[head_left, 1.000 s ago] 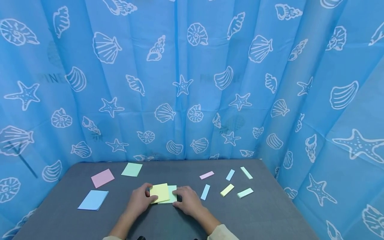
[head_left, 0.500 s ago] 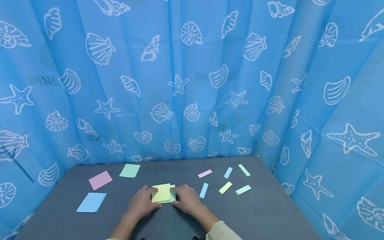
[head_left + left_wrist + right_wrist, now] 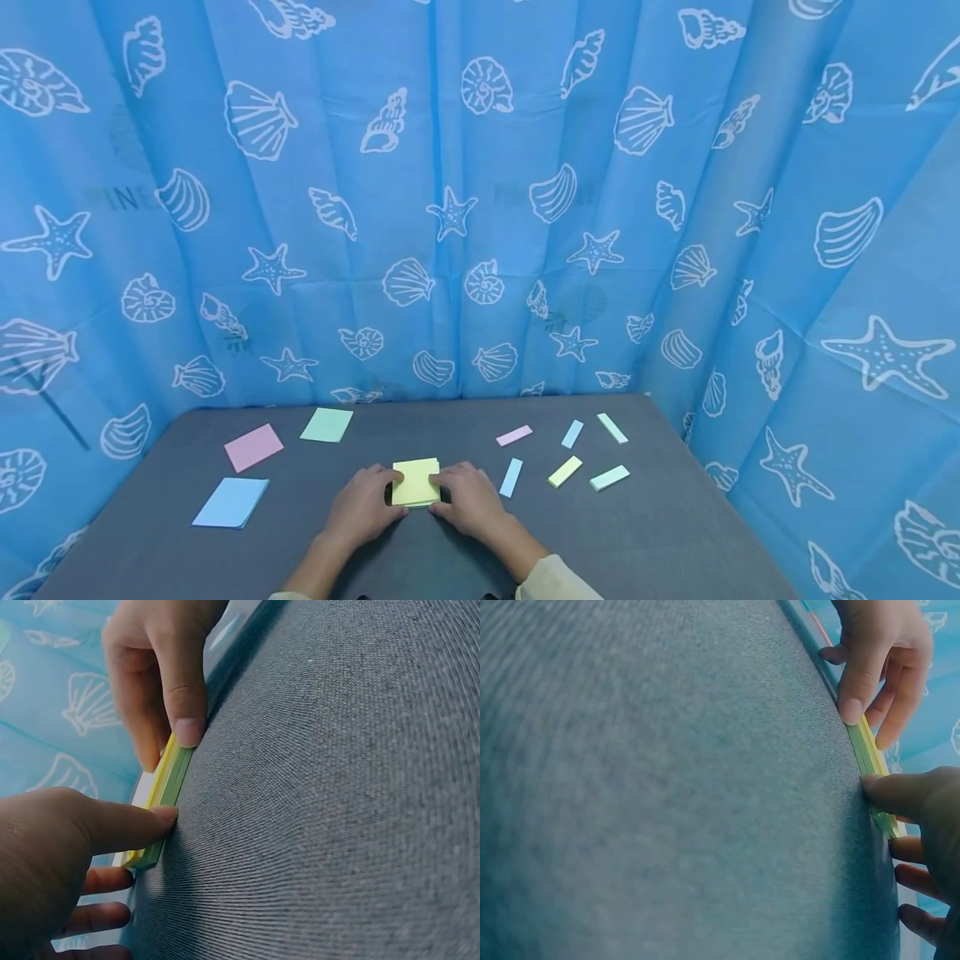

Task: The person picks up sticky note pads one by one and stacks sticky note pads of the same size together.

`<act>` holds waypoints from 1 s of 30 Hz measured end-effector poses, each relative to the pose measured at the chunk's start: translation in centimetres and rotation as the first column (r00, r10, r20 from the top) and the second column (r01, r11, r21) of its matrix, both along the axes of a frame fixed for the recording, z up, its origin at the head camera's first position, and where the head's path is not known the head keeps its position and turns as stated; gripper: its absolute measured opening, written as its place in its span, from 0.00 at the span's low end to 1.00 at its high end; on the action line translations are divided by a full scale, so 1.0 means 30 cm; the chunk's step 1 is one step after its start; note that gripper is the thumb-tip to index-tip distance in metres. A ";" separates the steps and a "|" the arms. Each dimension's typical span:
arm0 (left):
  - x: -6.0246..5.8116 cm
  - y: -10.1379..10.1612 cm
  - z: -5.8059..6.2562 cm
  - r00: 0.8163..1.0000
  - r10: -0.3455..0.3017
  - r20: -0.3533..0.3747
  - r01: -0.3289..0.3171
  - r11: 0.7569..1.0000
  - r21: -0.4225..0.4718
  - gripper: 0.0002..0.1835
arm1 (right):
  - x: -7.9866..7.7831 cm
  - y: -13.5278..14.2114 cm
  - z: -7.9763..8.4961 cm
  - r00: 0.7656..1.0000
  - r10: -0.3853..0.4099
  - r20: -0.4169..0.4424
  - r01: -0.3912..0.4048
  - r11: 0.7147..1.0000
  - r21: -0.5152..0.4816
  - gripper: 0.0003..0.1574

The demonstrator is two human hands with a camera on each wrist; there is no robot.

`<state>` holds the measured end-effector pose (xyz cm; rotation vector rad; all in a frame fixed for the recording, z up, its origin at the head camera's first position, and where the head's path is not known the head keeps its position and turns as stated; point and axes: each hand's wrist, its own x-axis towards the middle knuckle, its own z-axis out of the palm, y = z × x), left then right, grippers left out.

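- While the blue seashell-print shower curtain (image 3: 408, 208) hangs at twelve o'clock, the grey cloth-topped table (image 3: 300, 554) spreads out below it.
- The left hand (image 3: 363, 507) lies at about nine o'clock of a small stack (image 3: 864, 746), the right hand (image 3: 472, 498) at about three. Both grip it by its edges, thumbs on the six o'clock side.
- Loose square sticky notes or pads lie to the left of the hands: blue (image 3: 230, 502) at nine o'clock, pink (image 3: 253, 447) between nine and ten, green (image 3: 327, 425) at ten.
- The stack is on the table, mid-front: a yellow sticky-note pad (image 3: 416, 482) over a green sticky-note pad (image 3: 176, 774). It should be light and flexible, easily creased, with layers that may slide on each other — so low, gentle pressure on opposite edges seems the best hold.
- Narrow paper flags, among them a yellow one (image 3: 565, 472) and a pink one (image 3: 513, 436), lie between two and three o'clock.
- Smallest is the green margin: a second ago a broad band showed at three o'clock; now yellow covers nearly all of it — and the hands sit closer together.
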<state>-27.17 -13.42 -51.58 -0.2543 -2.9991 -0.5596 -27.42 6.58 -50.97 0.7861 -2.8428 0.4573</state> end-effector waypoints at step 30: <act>0.026 -0.012 -0.014 0.980 -0.083 -0.182 0.075 0.996 -0.051 0.14 | -0.001 -0.028 0.005 0.999 -0.034 -0.002 0.034 0.999 -0.002 0.17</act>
